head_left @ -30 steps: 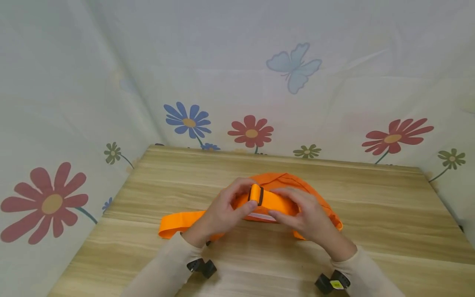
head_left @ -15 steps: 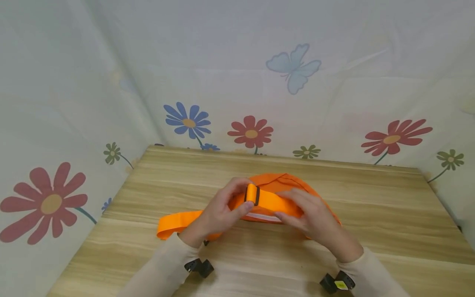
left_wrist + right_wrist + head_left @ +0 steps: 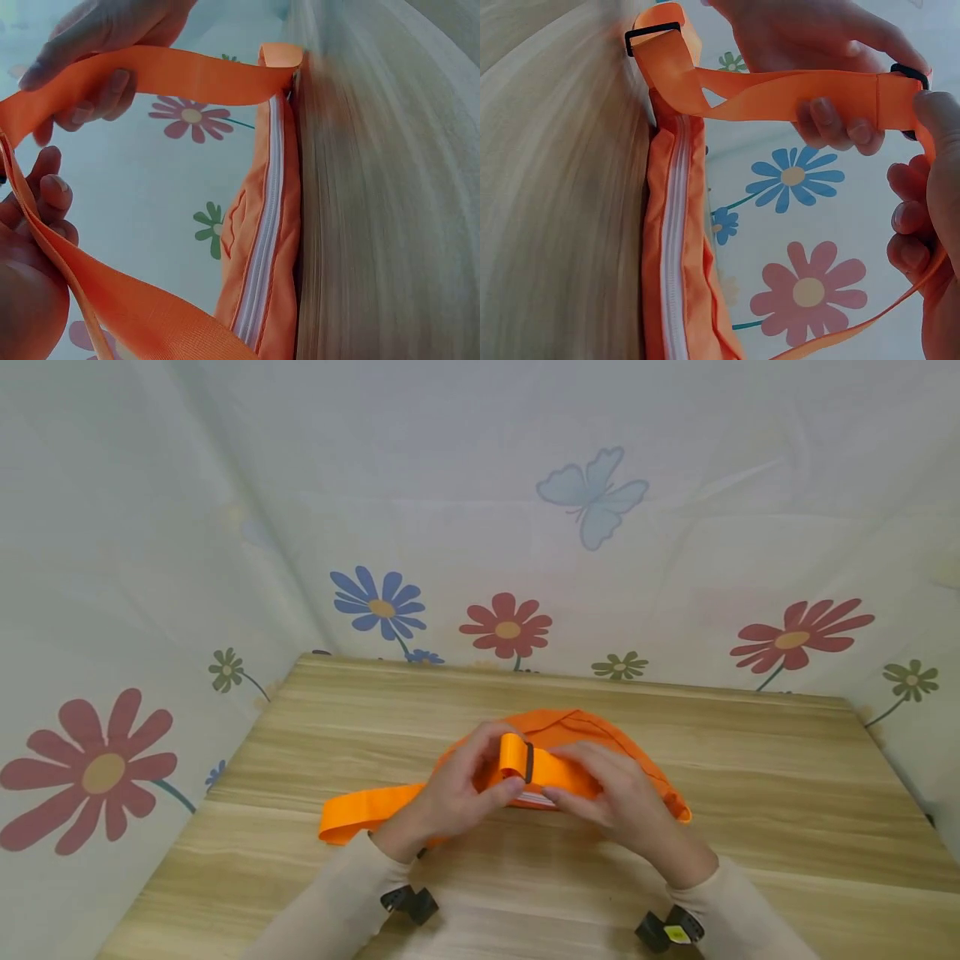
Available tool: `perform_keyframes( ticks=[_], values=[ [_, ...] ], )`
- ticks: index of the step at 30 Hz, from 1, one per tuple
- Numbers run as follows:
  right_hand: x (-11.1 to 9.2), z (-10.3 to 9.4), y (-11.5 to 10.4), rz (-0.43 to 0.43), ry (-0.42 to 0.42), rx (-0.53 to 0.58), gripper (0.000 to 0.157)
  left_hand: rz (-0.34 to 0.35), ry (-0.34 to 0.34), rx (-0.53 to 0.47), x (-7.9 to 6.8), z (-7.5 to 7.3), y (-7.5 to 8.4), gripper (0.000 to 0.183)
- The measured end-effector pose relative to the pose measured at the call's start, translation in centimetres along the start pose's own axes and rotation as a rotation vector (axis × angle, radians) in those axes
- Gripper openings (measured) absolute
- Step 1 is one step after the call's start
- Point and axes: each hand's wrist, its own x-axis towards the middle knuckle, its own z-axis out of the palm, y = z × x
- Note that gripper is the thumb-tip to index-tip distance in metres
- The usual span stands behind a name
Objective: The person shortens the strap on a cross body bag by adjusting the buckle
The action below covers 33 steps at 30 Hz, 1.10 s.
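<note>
An orange waist bag [image 3: 592,727] with a white zipper [image 3: 674,247] lies on the wooden table. Above it, both hands hold its orange strap [image 3: 562,772] off the tabletop. My left hand [image 3: 457,793] grips the strap's folded loop beside a black slider buckle [image 3: 529,763]. Just right of that buckle, my right hand [image 3: 626,793] pinches the strap, thumb in front and fingers behind in the left wrist view. A second black slider [image 3: 652,34] sits on the strap at the bag's end in the right wrist view.
Another strap loop [image 3: 360,814] stands on the table [image 3: 300,727] left of my left forearm. White curtains [image 3: 450,510] printed with flowers and a butterfly rise behind and beside the table. Each wrist bears a small black camera [image 3: 411,903].
The right hand shifts right, then back left toward the left hand. The strap loop beside the buckle now bulges wider, and the buckle has moved slightly right.
</note>
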Motion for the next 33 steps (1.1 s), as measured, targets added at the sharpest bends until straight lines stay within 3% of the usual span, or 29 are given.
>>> perform_keyframes(
  ticks=[12,16,19,23,27,33],
  values=[
    [0.4,-1.2,-0.3,0.011,-0.119,-0.077,0.051,-0.068,0.025,-0.028,-0.1,-0.3,0.3,0.045],
    [-0.3,-1.8,0.2,0.022,-0.103,-0.073,0.052,-0.082,0.038,-0.02,-0.4,-0.8,0.2,0.046],
    [-0.4,-2.0,0.5,-0.006,-0.095,-0.069,0.059,-0.055,0.032,-0.026,-0.4,-1.0,0.0,0.047],
    [-0.4,-2.1,0.5,-0.034,-0.109,-0.077,0.054,-0.02,0.038,-0.034,-0.4,-1.0,-0.1,0.046],
    [-0.4,-1.8,0.5,-0.03,-0.087,-0.048,0.042,-0.015,0.051,-0.065,-0.4,-0.8,-0.1,0.048],
    [-0.3,-1.1,0.2,0.0,-0.043,0.02,0.049,-0.021,0.039,-0.148,-0.5,-0.6,-0.3,0.05]
  ],
)
